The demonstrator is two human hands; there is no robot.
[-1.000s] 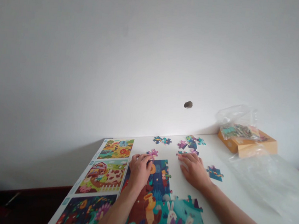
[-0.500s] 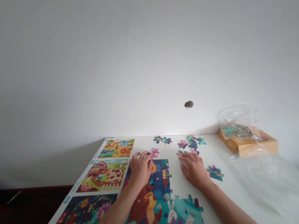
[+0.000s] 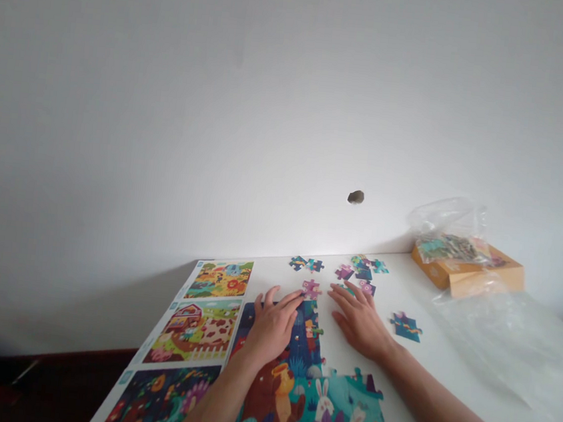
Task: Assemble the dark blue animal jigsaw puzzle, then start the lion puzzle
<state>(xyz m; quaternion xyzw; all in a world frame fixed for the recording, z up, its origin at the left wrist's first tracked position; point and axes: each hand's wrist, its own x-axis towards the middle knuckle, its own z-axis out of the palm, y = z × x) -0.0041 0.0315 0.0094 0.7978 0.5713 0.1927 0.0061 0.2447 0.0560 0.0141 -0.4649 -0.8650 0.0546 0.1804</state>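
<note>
My left hand [image 3: 272,324] lies over the upper part of a partly assembled jigsaw puzzle [image 3: 361,414], fingers spread. Its index fingertip touches or nearly touches a pink puzzle piece [image 3: 311,288] at the puzzle's top edge. Palm down on the white table, my right hand [image 3: 363,323] has its fingers stretched out, close to a purple piece [image 3: 367,287] and partly covering a teal one [image 3: 348,287]. Neither hand grips anything that I can see. To the right of my right hand lies a dark blue puzzle piece [image 3: 406,326].
Loose pieces lie at the back of the table [image 3: 444,389]: a pair [image 3: 314,265] and a small cluster [image 3: 362,270]. A picture sheet [image 3: 198,330] lies left. An orange box [image 3: 501,271] with a bag of pieces [image 3: 451,246] stands back right, near clear plastic [image 3: 504,342].
My left hand has shifted right, and the pink piece has slid right along the puzzle's top edge. My right hand has moved slightly left, and the purple piece shows more fully.
</note>
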